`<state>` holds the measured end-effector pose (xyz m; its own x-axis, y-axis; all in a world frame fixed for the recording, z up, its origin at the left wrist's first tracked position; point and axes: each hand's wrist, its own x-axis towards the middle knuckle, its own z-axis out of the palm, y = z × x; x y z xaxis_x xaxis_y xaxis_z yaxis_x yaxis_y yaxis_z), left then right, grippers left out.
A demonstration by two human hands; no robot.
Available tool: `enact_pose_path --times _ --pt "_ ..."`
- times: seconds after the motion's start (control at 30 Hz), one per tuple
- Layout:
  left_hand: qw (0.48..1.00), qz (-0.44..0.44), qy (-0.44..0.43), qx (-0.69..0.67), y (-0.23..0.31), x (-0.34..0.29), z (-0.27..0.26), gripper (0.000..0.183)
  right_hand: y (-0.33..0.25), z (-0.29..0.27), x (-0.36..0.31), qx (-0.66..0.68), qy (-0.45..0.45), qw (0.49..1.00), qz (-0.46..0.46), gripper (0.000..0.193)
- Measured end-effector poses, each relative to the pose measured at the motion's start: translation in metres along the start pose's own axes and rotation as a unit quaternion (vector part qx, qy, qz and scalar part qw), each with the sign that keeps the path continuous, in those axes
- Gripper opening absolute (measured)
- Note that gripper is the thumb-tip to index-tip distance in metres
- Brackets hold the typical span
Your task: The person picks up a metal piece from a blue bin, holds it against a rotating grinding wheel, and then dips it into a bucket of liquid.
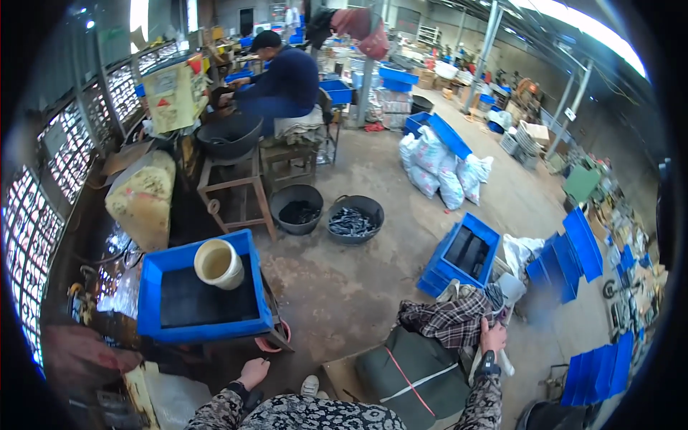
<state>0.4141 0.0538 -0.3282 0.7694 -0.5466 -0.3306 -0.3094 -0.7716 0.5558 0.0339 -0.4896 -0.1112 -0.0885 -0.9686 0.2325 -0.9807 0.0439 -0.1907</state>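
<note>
My left hand (254, 373) hangs low in front of me with its fingers curled in, and nothing shows in it. It is nearest to a blue tray (149, 290) on a stand, which has a dark bottom and a cream plastic bucket (219, 264) standing in it. On the right, my right hand (493, 337) grips the edge of a dark plaid shirt (448, 313) that lies in a heap. Beside the shirt is a dark green padded seat (408, 380), bound with a white strap and a red one. The right fingertips are partly hidden by the cloth.
Two black tubs (356, 221) with dark pieces stand on the floor ahead. A co-worker (279, 79) sits at a machine (172, 97) at the far left. Stacked blue crates (430, 276) are ahead right, white sacks (438, 168) farther back, more blue bins (566, 258) at right.
</note>
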Motion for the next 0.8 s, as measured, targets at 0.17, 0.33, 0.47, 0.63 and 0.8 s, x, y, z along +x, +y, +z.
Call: enact_pose_path --times 0.17,0.33,0.47,0.63,0.8 --pt "0.988 -0.078 0.016 -0.135 -0.022 -0.04 -0.027 0.023 -0.108 -0.02 -0.047 0.153 0.298 0.916 -0.219 0.045" --pt "0.837 -0.211 0.097 -0.496 -0.039 -0.069 -0.048 0.012 -0.252 0.041 -0.151 0.272 0.165 0.854 -0.411 0.013" --pt "0.687 -0.113 0.102 -0.711 0.008 -0.077 -0.086 0.018 -0.299 0.033 -0.263 0.36 -0.226 0.745 -0.514 0.02" --pt "0.628 -0.034 0.105 -0.771 0.089 -0.06 -0.133 0.024 -0.316 0.007 -0.338 0.364 -0.343 0.61 -0.615 0.018" --pt "0.593 0.017 0.105 -0.798 0.13 -0.045 -0.141 0.028 -0.328 -0.022 -0.375 0.394 -0.438 0.509 -0.628 0.023"
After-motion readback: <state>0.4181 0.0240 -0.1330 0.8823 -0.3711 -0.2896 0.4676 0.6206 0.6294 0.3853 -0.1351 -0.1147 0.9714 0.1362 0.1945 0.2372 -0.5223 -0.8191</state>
